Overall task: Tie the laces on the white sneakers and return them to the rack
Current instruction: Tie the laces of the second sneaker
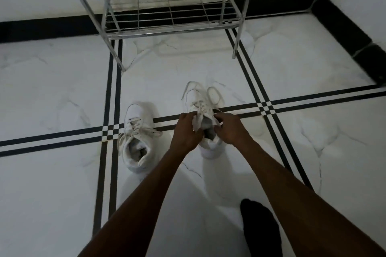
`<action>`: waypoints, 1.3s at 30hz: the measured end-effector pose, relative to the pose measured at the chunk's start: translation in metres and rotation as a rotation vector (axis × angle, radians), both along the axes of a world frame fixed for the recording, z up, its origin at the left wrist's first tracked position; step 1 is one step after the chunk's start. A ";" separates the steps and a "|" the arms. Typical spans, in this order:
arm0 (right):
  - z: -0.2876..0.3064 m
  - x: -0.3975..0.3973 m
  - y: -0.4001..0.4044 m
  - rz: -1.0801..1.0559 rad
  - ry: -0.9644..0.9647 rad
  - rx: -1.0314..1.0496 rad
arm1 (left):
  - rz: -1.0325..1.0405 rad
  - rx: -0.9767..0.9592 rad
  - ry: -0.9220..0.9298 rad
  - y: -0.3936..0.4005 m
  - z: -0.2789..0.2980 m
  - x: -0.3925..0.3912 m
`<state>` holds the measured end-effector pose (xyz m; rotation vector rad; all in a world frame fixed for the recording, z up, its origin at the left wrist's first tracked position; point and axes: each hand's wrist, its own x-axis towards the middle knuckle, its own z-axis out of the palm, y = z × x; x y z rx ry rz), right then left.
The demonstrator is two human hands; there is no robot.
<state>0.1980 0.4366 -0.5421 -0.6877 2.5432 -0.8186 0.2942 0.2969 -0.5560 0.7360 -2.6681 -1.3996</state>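
1. The left hand [187,131] pinches the tongue [197,121] of the right-side white sneaker [206,123], its fingers curled closed on that pale flap.
2. The right hand [228,129] grips the other edge of the same sneaker's opening, fingers bent around the collar, thumb toward the dark inside.
3. Just beyond the fingertips, the laces [200,98] of this sneaker lie loose, with two loops spread forward over the toe.
4. Left of the left hand, close but apart, the second white sneaker [137,137] stands on the floor [62,94], its laces slack across the top.
5. Well beyond both hands, the metal shoe rack [167,16] stands against the wall; the shelves in view are bare wire.
6. Behind the right forearm, nearer the person, a foot in a black sock [259,223] rests on the white tiles with black stripes.
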 end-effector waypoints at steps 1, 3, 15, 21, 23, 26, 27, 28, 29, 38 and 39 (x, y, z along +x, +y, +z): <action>-0.001 0.003 -0.006 0.026 -0.015 -0.024 | 0.002 -0.009 -0.007 -0.006 0.002 0.004; -0.001 0.011 -0.017 0.071 -0.062 -0.043 | 0.021 -0.007 -0.010 -0.020 0.005 0.015; 0.010 0.031 -0.057 -0.073 -0.420 -0.106 | 0.113 0.027 0.073 -0.046 0.011 0.052; 0.001 0.041 -0.067 -0.175 -0.344 -0.276 | 0.204 -0.019 0.114 -0.048 0.007 0.042; 0.002 0.042 -0.062 -0.120 -0.237 -0.270 | 0.254 -0.036 0.154 -0.046 0.004 0.047; 0.000 0.046 -0.058 -0.007 -0.002 -0.241 | 0.277 -0.066 0.206 -0.043 -0.004 0.053; -0.001 0.048 -0.058 0.012 0.077 -0.210 | 0.273 -0.076 0.205 -0.042 -0.004 0.054; -0.002 0.049 -0.059 0.025 0.141 -0.180 | 0.264 -0.095 0.197 -0.041 -0.005 0.053; -0.001 0.051 -0.059 0.025 0.178 -0.155 | 0.256 -0.120 0.188 -0.041 -0.006 0.052; 0.001 0.043 -0.067 -0.177 -0.365 -0.261 | 0.254 0.222 0.125 -0.041 0.004 0.052; 0.003 0.040 -0.068 -0.225 -0.459 -0.321 | 0.275 0.354 0.124 -0.042 0.010 0.053</action>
